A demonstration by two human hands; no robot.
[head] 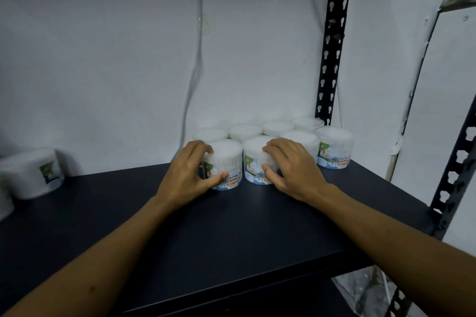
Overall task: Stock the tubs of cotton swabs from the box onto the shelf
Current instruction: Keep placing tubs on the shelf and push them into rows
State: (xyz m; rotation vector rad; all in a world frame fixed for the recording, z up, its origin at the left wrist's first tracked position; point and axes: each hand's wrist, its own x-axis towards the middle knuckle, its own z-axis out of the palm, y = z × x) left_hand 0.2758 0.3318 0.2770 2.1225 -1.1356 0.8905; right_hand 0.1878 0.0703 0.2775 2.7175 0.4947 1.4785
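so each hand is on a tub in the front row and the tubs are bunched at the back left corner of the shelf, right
Not quite. The left hand and right hand do each grip a front-row tub, but the head view shows the group at the back right of the shelf, beside the black upright.

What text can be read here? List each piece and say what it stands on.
"COTTON BUDS": on the label of the clear round tub of cotton swabs gripped by the left hand.
"COTTON BUDS", partly legible: on the label of the rightmost front tub.
Label on the tub under the right hand: blurred and partly covered, unreadable.
Green label on the lone tub at far left: too blurred to read.
Small print on all labels: unreadable.
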